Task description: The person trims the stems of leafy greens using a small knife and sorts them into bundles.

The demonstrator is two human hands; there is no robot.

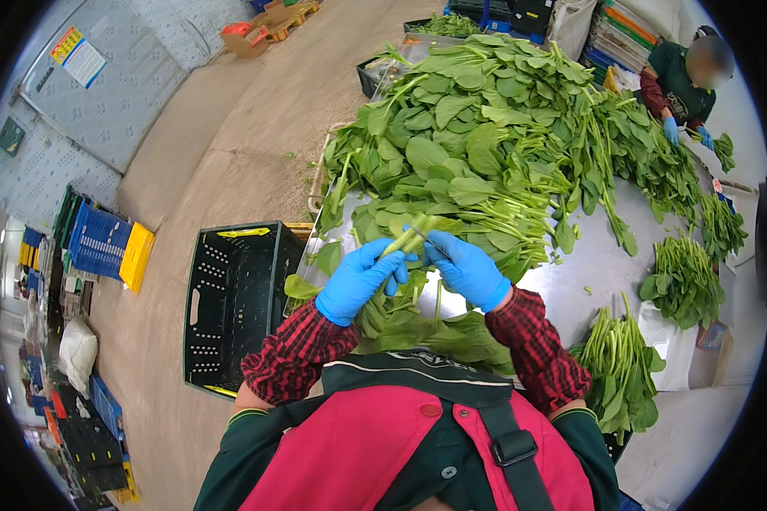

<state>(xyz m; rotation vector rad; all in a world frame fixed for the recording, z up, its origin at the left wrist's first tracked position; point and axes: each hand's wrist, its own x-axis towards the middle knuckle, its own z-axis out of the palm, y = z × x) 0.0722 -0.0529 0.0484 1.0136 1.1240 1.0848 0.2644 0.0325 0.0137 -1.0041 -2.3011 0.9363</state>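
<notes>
My left hand (362, 279), in a blue glove, grips the stems of a leafy green vegetable (399, 245) over the near edge of the metal table (550, 290). In my right hand (465, 267), also gloved, is a small knife (429, 241), its blade against the stem ends; most of its handle is hidden by the fingers. A large heap of leafy greens (479, 147) covers the table beyond my hands. Loose leaves (454, 335) lie between my forearms. Bunches of greens stand at the right, one (617, 367) beside my right sleeve and another (684, 278) farther off.
A dark green plastic crate (230, 306) stands left of the table. Across the table at the upper right, a co-worker (687, 83) in blue gloves holds some greens. Blue and yellow crates (102, 239) are stacked at the far left. A white sack (78, 348) lies near them.
</notes>
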